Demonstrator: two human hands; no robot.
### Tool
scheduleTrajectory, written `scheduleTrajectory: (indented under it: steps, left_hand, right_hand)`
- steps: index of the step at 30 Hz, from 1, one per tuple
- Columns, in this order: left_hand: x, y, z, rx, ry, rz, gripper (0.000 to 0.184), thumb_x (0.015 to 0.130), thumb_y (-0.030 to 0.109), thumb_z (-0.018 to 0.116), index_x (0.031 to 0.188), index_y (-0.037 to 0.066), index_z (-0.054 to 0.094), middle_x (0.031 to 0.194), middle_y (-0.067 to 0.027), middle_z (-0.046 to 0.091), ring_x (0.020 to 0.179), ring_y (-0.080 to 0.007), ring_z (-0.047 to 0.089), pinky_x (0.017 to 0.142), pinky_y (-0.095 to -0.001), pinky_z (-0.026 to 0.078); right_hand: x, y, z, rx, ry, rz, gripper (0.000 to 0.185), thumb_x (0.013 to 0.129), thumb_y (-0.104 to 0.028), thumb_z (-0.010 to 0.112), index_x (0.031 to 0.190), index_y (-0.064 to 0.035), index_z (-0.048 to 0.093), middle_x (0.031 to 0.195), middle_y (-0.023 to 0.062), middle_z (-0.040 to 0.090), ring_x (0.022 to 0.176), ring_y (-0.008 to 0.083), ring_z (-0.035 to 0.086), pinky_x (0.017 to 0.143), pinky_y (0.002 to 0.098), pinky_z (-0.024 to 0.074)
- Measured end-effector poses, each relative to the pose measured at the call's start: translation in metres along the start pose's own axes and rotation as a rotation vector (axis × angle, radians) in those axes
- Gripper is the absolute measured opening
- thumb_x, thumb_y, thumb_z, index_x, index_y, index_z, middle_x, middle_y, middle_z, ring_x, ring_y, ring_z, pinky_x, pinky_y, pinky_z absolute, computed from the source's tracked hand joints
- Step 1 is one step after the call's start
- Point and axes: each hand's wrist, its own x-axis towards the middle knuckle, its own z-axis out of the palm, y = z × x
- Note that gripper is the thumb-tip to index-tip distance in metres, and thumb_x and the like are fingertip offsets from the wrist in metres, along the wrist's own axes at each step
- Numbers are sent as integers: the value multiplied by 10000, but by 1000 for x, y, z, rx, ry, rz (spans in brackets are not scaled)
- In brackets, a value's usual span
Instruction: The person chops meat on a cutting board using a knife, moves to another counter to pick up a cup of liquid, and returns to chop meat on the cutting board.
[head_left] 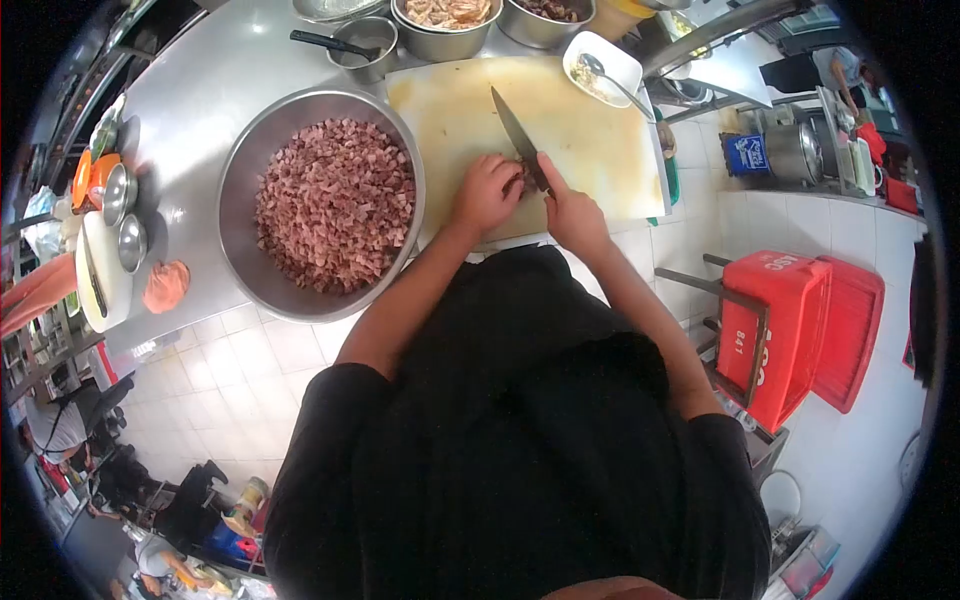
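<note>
A long kitchen knife [515, 128] is in my right hand [575, 212], its blade angled up and left over the stained cutting board [460, 110]. My left hand [487, 195] rests on the board just left of the blade, fingers curled over a small dark piece of food [517, 184] that is mostly hidden. Left of the board stands a large steel bowl [232, 200] heaped with diced pinkish meat [335, 205].
Behind the board are a pot of pale sliced food [447, 12], another with dark pieces [548, 10], and a small pot [365, 65]. A white dish [610, 62] holds a spoon. Red crates [785, 330] stand at right. Other people [65, 425] are in the background.
</note>
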Motion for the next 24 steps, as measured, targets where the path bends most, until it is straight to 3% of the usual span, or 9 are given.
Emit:
scheduleTrajectory:
  steps: [6, 9, 13, 16, 24]
  left_hand:
    - [-2, 3, -1, -45, -15, -48, 218, 841, 112, 771, 1035, 48, 697, 1062, -154, 682, 1046, -386, 632, 909, -494, 519]
    - [1, 8, -2, -50, 8, -30, 166, 828, 103, 765, 957, 62, 668, 974, -128, 656, 985, -369, 624, 872, -480, 515]
    - [3, 8, -2, -4, 30, 14, 141, 820, 79, 754, 920, 70, 656, 917, -117, 638, 930, -362, 618, 848, -469, 509]
    - [2, 7, 5, 25, 92, 17, 125, 823, 71, 746, 913, 67, 658, 913, -114, 640, 924, -361, 619, 839, -470, 507]
    - [5, 1, 13, 19, 68, -22, 71, 841, 68, 726, 908, 66, 701, 934, -123, 674, 937, -364, 626, 846, -473, 513]
  right_hand:
    - [3, 21, 10, 92, 43, -58, 832, 980, -149, 611, 1688, -290, 196, 808, 293, 710, 746, 503, 695, 729, 605, 552]
    - [-1, 30, 23, 295, 137, -95, 813, 981, -122, 608, 1684, -265, 227, 807, 320, 691, 767, 522, 689, 724, 600, 539]
    - [-12, 28, 6, 368, 174, -19, 758, 1004, -61, 614, 1675, -228, 303, 923, 296, 716, 878, 478, 721, 779, 470, 557]
    - [-17, 19, -17, 328, 116, 57, 732, 1020, -82, 619, 1668, -246, 322, 936, 302, 712, 874, 466, 729, 753, 454, 555]
    - [-9, 19, -34, -14, 73, -273, 660, 1015, -189, 640, 1615, -345, 414, 886, 236, 726, 785, 452, 705, 715, 536, 559]
